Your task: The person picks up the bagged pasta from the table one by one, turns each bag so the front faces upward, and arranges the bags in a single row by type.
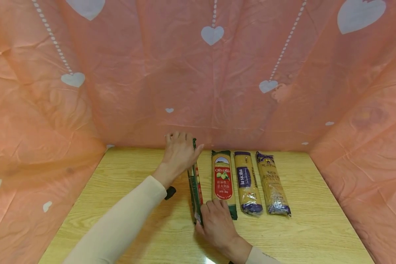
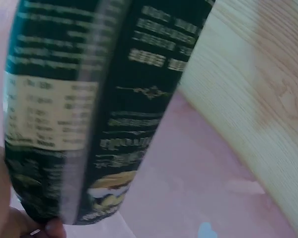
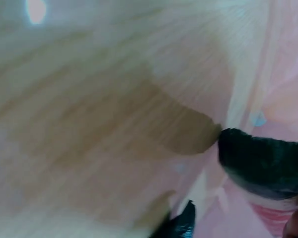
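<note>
A dark green spaghetti packet (image 1: 194, 187) is turned on its narrow side, left of the other packets. My left hand (image 1: 180, 153) grips its far end, and my right hand (image 1: 219, 224) holds the near end. Printed text and a pale table cover the packet's green back (image 2: 124, 109) in the left wrist view. The right wrist view catches its dark end (image 3: 263, 163) with fingertips at the edge. Beside it lies a red-labelled Olivoila spaghetti packet (image 1: 222, 179), its lower part partly behind my right hand.
A purple-labelled la sicilia spaghetti packet (image 1: 247, 183) and another purple-ended pasta packet (image 1: 273, 183) lie further right on the wooden table (image 1: 316, 227). Pink cloth (image 1: 184, 80) with white hearts hangs behind the table and along both sides.
</note>
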Motion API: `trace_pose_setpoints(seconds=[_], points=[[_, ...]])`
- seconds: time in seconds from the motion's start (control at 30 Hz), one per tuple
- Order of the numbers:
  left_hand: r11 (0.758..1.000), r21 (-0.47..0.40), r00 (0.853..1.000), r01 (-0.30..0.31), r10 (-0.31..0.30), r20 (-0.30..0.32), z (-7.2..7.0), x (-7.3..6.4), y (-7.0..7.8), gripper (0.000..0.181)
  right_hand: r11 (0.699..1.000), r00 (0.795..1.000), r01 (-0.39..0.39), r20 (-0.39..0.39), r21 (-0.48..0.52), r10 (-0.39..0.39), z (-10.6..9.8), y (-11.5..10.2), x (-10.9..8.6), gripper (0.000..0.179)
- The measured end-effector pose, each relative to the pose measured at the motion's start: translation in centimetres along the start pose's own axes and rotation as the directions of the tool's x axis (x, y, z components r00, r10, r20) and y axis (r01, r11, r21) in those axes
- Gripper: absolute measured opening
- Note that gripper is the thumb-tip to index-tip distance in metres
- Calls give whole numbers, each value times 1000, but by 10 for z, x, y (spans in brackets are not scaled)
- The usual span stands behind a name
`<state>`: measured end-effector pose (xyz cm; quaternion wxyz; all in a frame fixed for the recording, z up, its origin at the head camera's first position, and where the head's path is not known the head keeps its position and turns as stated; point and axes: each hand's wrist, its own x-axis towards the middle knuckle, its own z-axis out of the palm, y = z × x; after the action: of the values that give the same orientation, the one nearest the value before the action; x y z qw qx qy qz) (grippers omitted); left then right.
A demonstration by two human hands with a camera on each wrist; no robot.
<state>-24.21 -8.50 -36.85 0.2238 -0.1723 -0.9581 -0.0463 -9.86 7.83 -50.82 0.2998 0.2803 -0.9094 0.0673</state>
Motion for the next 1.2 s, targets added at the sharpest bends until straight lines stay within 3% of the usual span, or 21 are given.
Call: trace_pose_setpoints(seconds=[0.13, 0.27, 0.43, 0.67, 0.8, 0.93, 1.07, 1.2], points=[[997, 50, 992, -61, 66, -104, 1, -2, -3, 29, 997, 1000, 13, 3, -75, -13, -2, -6, 4, 36], [991, 77, 978, -106, 118, -172, 2, -3, -1, 25, 992, 1000, 2, 4, -122, -2, -3, -13, 5, 36], [993, 32, 980, -110, 114, -162, 0, -3, 4, 26, 989, 1000, -20, 8, -143, 22, -2, -18, 4, 46], [982, -133, 989, -130, 120, -81, -2, -4, 1, 19, 995, 998, 53, -31, -90, -56, 3, -17, -2, 49], [959, -258, 993, -114, 118, -1, -5, -4, -7, 18, 996, 996, 34, -74, -85, -40, 7, -7, -3, 53], [918, -385, 991, -98, 124, 42, -8, -7, -17, 19, 991, 997, -65, -59, -118, 59, 11, 6, 0, 62], [878, -447, 983, -172, 185, -15, -7, -12, -23, 18, 987, 993, -113, 15, -114, 115, 15, 9, 5, 63], [857, -441, 964, -267, 244, -109, -5, -17, -24, 16, 987, 983, -158, 98, -11, 158, 18, 3, 8, 59]])
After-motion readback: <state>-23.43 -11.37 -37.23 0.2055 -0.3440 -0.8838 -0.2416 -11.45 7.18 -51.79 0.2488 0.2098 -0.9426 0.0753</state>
